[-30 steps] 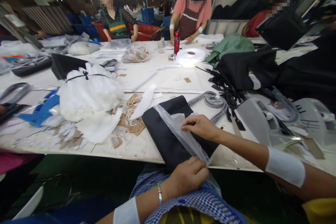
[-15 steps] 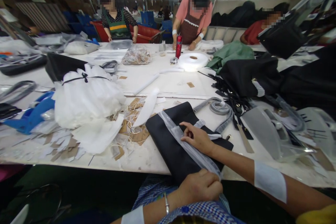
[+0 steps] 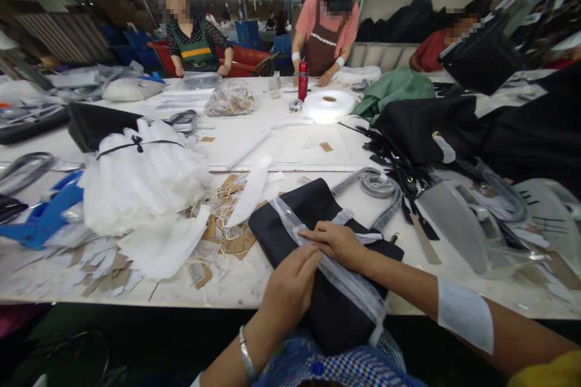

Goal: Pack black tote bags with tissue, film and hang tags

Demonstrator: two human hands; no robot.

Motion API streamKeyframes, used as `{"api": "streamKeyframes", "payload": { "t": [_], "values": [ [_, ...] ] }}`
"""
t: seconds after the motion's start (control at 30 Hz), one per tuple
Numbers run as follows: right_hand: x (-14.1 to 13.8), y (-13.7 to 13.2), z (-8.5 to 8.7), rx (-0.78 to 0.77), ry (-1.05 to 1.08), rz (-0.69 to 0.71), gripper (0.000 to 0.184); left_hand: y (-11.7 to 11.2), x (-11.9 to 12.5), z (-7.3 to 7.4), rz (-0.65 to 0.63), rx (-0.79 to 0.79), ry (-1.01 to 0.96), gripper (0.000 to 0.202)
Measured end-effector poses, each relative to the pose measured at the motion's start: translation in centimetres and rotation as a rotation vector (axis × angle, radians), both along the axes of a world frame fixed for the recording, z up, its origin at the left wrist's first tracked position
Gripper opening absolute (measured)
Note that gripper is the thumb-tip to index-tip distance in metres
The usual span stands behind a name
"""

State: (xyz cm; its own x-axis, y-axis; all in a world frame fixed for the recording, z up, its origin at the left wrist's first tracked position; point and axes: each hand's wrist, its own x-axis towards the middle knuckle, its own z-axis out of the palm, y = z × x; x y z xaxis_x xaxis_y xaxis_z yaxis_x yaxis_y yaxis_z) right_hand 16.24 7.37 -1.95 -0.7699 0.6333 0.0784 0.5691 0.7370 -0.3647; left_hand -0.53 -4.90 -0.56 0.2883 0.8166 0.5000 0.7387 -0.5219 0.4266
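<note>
A black bag (image 3: 284, 227) lies at the table's front edge, its near end over my lap. A clear plastic strip (image 3: 347, 284) runs slantwise across it, loose at the near end. My right hand (image 3: 338, 245) rests on the strip from the right, index finger stretched out and pressing on it. My left hand (image 3: 293, 284) meets it from the left, fingers drawn together at the strip; the fingertips are partly hidden. Beyond my right hand, a pale wrapped piece (image 3: 344, 216) sits on the bag. A coiled wrapped strap (image 3: 379, 184) lies behind the bag.
Left are a tied white bundle (image 3: 145, 181), a blue tape dispenser (image 3: 45, 208) and scattered tags with strings (image 3: 233, 236). A white roll (image 3: 329, 106) and red bottle (image 3: 303, 81) stand farther back. Clear plastic pieces (image 3: 472, 230) and black bags (image 3: 426, 127) lie right. Co-workers stand opposite.
My left hand has gone from the strip's near end up and away from me, to beside my right hand. The strip's near end is let go. My right index finger is now straightened.
</note>
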Motion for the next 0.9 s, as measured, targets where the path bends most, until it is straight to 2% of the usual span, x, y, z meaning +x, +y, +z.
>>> {"api": "streamKeyframes", "payload": {
  "t": [0.17,0.33,0.47,0.67,0.77,0.83,0.9],
  "values": [
    [-0.1,0.1,0.1,-0.019,0.012,0.01,0.04,0.2,-1.3,-1.3,0.134,-0.073,0.262,0.038],
    [-0.2,0.6,0.5,-0.031,-0.014,0.025,0.041,-0.1,-0.9,-0.9,0.268,-0.104,0.388,0.041],
    [-0.1,0.5,0.9,-0.027,-0.033,0.016,0.04,0.5,-1.1,-1.1,0.245,-0.028,0.47,0.043],
    [0.0,0.9,1.0,-0.057,-0.002,0.051,0.041,1.7,-2.2,-4.1,0.098,0.176,0.452,0.046],
    [3.6,0.5,2.5,-0.028,0.167,-0.01,0.036,2.0,-2.7,-4.9,0.056,0.194,0.436,0.05],
    [8.5,-0.4,4.3,0.063,0.312,-0.183,0.032,1.9,-3.0,-5.1,0.034,0.213,0.436,0.053],
    [14.9,-1.4,6.2,0.206,0.349,-0.445,0.029,1.9,-3.2,-5.3,0.023,0.229,0.436,0.055]
  ]
}}
